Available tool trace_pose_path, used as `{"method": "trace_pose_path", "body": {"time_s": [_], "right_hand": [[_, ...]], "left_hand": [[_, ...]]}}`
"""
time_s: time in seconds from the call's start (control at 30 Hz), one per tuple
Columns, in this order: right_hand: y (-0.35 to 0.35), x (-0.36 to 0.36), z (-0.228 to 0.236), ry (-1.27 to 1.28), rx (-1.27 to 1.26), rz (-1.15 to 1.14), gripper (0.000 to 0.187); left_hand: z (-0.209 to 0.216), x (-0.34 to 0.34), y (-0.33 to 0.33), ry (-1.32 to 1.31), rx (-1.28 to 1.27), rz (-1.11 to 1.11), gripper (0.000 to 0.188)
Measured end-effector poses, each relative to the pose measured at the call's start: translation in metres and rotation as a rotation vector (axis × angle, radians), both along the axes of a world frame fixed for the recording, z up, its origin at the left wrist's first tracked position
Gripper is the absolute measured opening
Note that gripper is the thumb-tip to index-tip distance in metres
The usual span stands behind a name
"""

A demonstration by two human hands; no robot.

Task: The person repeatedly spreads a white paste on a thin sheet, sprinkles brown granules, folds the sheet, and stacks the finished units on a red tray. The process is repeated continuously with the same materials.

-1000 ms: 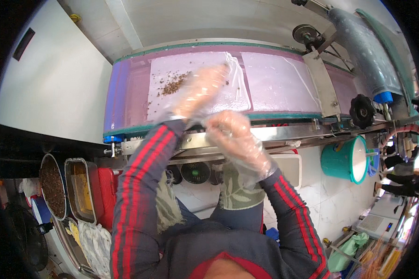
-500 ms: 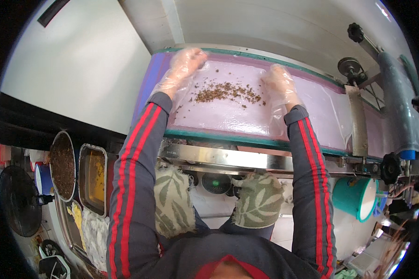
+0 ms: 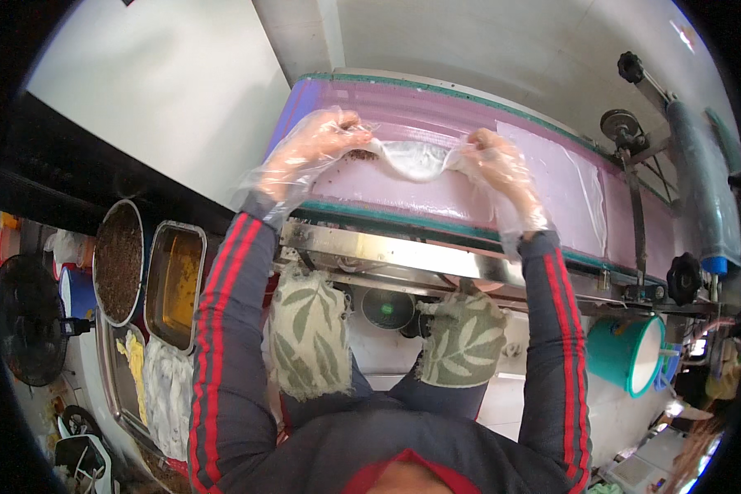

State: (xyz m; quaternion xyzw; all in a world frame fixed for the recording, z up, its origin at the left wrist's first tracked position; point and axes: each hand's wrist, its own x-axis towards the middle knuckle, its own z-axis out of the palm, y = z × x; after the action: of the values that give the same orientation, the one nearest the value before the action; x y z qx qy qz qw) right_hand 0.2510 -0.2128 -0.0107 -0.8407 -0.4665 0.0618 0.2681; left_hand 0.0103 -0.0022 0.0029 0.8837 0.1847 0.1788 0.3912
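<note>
Left hand (image 3: pixel 317 144): fingers closed, pinching one end of the lifted far edge of a thin white sheet (image 3: pixel 403 191). Right hand (image 3: pixel 499 165): fingers likewise closed on the other end of the same edge. Between the two grips the edge sags in a loose white fold toward the wearer. Both hands wear clear, baggy plastic gloves (image 3: pixel 259 179).

The rest of the sheet lies flat on a pink belt (image 3: pixel 436 103), wet and shiny. Brown crumbs (image 3: pixel 358 155) show on the sheet just beside the left fingertips; any under the fold are hidden.

To the right of the right hand, a second sheet (image 3: pixel 556 165) lies flat on the belt. Farther right: a plastic-wrapped roller (image 3: pixel 704 185) and a black knob (image 3: pixel 683 278).

Near side: a steel rail (image 3: pixel 403 255) runs along below the belt. Leaf-patterned cloths (image 3: pixel 309 333) cover both knees.

Left of the wearer: a bowl (image 3: pixel 142 267) of brown crumbs stands beside a metal tray (image 3: pixel 199 276) of yellowish liquid; a whitish cloth (image 3: pixel 169 395) lies nearer. Lower right, well apart from the hands: a teal bucket (image 3: pixel 613 344), contents white.
</note>
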Motion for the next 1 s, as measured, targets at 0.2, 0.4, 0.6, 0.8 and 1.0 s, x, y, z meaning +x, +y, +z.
{"method": "trace_pose_path", "body": {"time_s": [0.2, 0.4, 0.6, 0.8, 1.0], "right_hand": [[0.01, -0.027, -0.021, -0.184, -0.026, 0.245, 0.018], [-0.015, -0.046, -0.002, -0.012, 0.13, 0.314, 0.015], [-0.026, -0.063, -0.011, -0.283, -0.114, 0.387, 0.015], [-0.08, -0.053, -0.021, -0.346, 0.101, 0.443, 0.016], [-0.102, -0.067, 0.003, -0.223, 0.306, 0.449, 0.017]], "left_hand": [[-0.02, -0.004, -0.017, 0.084, 0.411, -0.046, 0.026], [-0.017, -0.023, -0.027, 0.157, 0.137, 0.144, 0.019], [-0.018, -0.043, -0.047, 0.197, 0.416, -0.034, 0.024], [0.002, -0.135, -0.062, -0.026, 0.622, 0.034, 0.021], [0.058, -0.259, -0.091, 0.107, 0.114, 0.786, 0.027]]}}
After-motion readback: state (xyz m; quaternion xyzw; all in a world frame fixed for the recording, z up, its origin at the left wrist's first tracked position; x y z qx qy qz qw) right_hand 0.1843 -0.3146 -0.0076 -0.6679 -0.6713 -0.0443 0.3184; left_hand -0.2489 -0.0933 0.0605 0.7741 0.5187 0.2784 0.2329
